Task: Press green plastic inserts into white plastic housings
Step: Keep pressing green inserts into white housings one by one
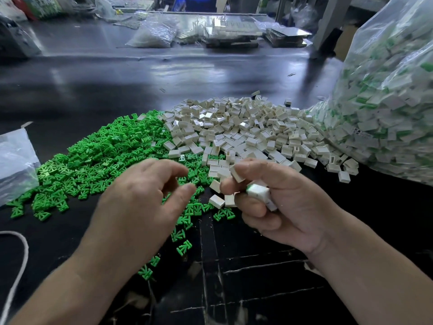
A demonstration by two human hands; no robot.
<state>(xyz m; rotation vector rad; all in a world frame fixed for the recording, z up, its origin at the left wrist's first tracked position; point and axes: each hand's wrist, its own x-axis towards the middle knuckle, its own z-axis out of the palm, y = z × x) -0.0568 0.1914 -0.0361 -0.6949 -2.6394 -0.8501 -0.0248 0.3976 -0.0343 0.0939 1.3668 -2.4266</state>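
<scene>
Green inserts [100,156] in a big heap on the dark table [93,73], left of the middle; white housings [246,127] heaped just beside them on the right, the two heaps touching; left hand [140,198] above the green heap, fingers loosely bent, holding nothing; right hand [288,207] curled round a few white housings, one pinched by thumb and finger, one lower down with green showing; big clear bag [386,90] of white and green pieces far right, against the white heap.
</scene>
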